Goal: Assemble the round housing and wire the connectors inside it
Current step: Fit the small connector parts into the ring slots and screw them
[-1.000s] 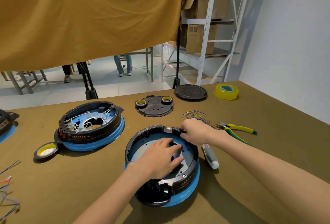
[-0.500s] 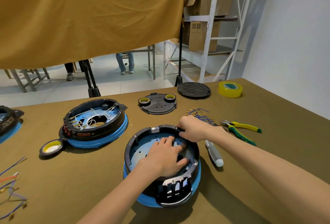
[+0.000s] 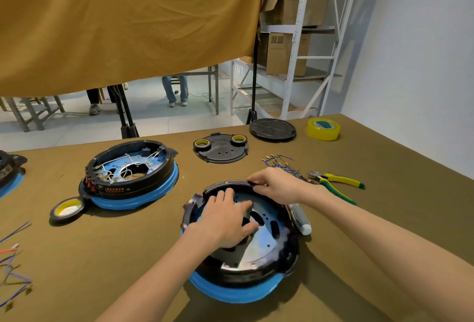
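Note:
A round black housing with a blue base ring (image 3: 238, 291) lies in front of me, its blue-grey inner plate showing slots and holes. My left hand (image 3: 228, 219) reaches inside it, fingers and thumb curled round a dark part at the plate's middle. My right hand (image 3: 277, 185) pinches the housing's far rim. A bundle of blue wires with brass connectors (image 3: 279, 164) lies just behind my right hand. The housing looks blurred.
A second, wired housing (image 3: 133, 173) sits at the left with a tape roll (image 3: 68, 210) beside it. A black lid carrying two tape rolls (image 3: 221, 149), a round cover (image 3: 273, 129), yellow tape (image 3: 323, 129), pliers (image 3: 336, 180), a screwdriver (image 3: 301, 220) and loose wires (image 3: 12, 265) lie around.
The housing has been turned on the table, its switch panel swinging away from the near edge. My left hand shifted toward the plate's middle; my right hand stayed on the far rim.

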Tool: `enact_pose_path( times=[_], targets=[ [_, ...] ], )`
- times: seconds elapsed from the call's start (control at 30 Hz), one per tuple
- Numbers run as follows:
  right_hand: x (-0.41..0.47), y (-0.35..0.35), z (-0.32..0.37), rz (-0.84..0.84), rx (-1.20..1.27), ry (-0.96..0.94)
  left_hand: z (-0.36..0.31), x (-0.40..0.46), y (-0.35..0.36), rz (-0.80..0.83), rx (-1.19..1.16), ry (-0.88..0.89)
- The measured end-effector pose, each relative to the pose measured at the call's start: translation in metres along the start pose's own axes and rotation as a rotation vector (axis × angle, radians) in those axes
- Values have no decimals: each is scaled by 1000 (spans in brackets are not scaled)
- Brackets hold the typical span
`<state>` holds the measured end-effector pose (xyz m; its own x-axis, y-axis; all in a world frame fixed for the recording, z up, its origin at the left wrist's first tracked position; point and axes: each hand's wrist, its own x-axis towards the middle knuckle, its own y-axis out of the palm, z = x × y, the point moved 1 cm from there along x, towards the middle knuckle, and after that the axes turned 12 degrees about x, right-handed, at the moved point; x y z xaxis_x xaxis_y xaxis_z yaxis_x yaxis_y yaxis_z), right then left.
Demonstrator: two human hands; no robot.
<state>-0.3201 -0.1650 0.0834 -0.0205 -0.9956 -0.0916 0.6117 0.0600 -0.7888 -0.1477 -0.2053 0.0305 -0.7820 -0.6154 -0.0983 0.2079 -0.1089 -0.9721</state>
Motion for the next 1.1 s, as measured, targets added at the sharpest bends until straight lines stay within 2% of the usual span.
enact_pose_path(
  times=[0.1,0.2,0.3,0.47,0.73,0.83,0.9,0.97,1.03,1.1],
  targets=[
    [3,2,-4,-37,106,34,-5,-9,3,-73,-150,128],
    [-2,5,-19,22,-13,106,-13,-7,4,-50,-203,211],
    [-14,2,-30,-30,-117,168,-19,-2,3,-20,-194,228],
    [-8,1,-20,-48,-152,99,-27,0,-1,24,-85,192],
    [-5,7,-6,-114,-4,2,-17,-3,2,25,6,97],
    [-19,4,-10,-141,-91,129,-18,-4,3,-2,6,68],
    [-29,7,-19,-113,-176,223,-20,-6,6,-46,-33,105],
    [-33,10,-19,-128,-195,239,-22,-7,8,-57,-88,216],
    [-30,7,-14,-116,-172,223,-21,-7,7,12,-137,292],
    [-26,3,-7,-84,-126,200,-19,-6,6,54,-130,282]
  ],
)
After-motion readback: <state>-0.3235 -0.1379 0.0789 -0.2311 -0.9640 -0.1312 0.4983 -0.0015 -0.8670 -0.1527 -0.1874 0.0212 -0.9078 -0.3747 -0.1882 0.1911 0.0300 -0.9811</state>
